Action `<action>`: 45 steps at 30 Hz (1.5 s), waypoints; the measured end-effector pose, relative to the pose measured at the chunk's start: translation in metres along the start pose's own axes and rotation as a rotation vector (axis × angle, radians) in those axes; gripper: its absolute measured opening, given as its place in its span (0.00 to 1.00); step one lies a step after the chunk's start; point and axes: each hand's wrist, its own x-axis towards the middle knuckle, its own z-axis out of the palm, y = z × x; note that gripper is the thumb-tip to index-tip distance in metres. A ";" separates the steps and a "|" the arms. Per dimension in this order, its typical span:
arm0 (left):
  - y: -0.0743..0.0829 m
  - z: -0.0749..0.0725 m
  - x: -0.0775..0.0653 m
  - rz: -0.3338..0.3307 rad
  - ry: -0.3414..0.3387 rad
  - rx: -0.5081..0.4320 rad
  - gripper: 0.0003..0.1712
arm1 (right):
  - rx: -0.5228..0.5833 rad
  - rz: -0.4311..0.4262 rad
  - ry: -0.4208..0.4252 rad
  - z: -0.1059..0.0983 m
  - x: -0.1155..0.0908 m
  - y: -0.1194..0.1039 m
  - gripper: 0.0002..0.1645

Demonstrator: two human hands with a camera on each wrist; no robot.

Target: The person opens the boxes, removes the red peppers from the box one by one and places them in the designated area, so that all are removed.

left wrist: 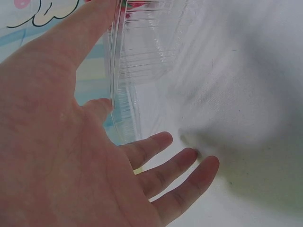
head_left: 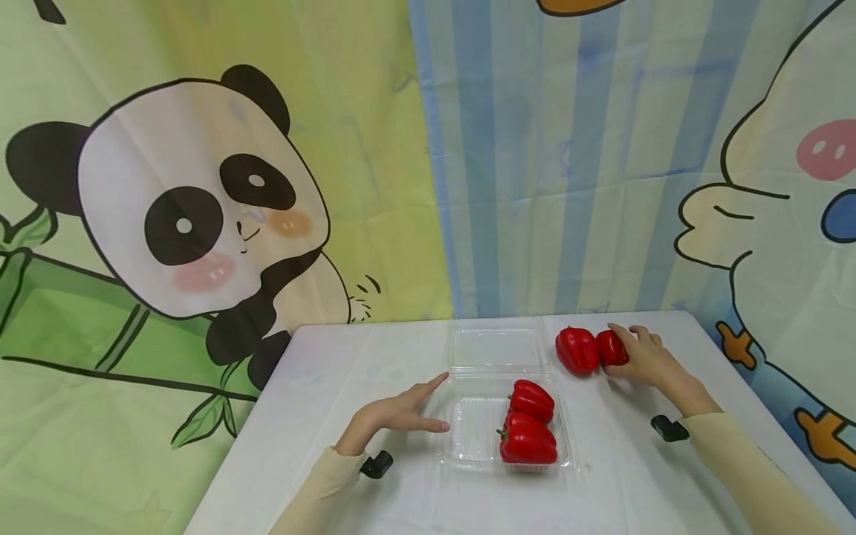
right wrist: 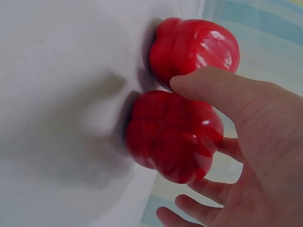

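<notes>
At the back right of the table, my right hand (head_left: 645, 360) curls its thumb and fingers around a red bell pepper (head_left: 611, 348). The right wrist view shows this pepper's lobed end (right wrist: 170, 135) between thumb and fingers. Another red bell pepper (head_left: 577, 351) lies just left of it. My left hand (head_left: 401, 410), fingers spread and holding nothing, is at the left edge of a clear plastic clamshell box (head_left: 471, 438). Two more red bell peppers, a rear one (head_left: 531, 401) and a front one (head_left: 528, 438), lie in the box's right half.
The box's hinged lid (head_left: 498, 349) lies folded back, away from me. A white cloth covers the table (head_left: 374, 357). Behind its far edge hang printed curtains (head_left: 521, 186) with a panda and other cartoon figures.
</notes>
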 end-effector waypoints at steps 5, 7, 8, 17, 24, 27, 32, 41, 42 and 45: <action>-0.001 0.000 0.000 0.004 -0.004 -0.010 0.59 | -0.034 -0.030 0.027 -0.002 -0.002 -0.006 0.55; -0.001 0.000 0.000 0.005 -0.006 -0.012 0.60 | -0.050 -0.041 0.037 -0.002 -0.002 -0.007 0.55; -0.001 0.000 -0.001 0.002 -0.006 -0.014 0.60 | -0.057 -0.045 0.041 -0.003 -0.002 -0.008 0.55; -0.002 0.001 0.000 0.001 -0.007 -0.012 0.60 | -0.069 -0.103 0.049 -0.005 -0.009 -0.025 0.55; 0.000 0.001 0.000 -0.001 -0.011 -0.007 0.61 | -0.088 -0.195 0.076 -0.005 -0.017 -0.048 0.54; 0.000 0.002 0.000 -0.002 -0.010 -0.007 0.61 | -0.093 -0.232 0.076 -0.005 -0.022 -0.059 0.55; -0.002 0.002 0.001 -0.010 -0.011 -0.011 0.61 | -0.088 -0.298 0.073 -0.007 -0.028 -0.076 0.55; -0.002 0.001 0.001 -0.002 -0.010 -0.021 0.60 | -0.042 -0.408 0.007 -0.004 -0.034 -0.094 0.59; -0.002 0.001 0.001 -0.001 -0.011 -0.021 0.60 | -0.040 -0.416 -0.002 -0.004 -0.035 -0.095 0.59; -0.001 0.001 0.000 0.002 -0.012 -0.018 0.60 | -0.044 -0.444 -0.023 -0.003 -0.038 -0.100 0.58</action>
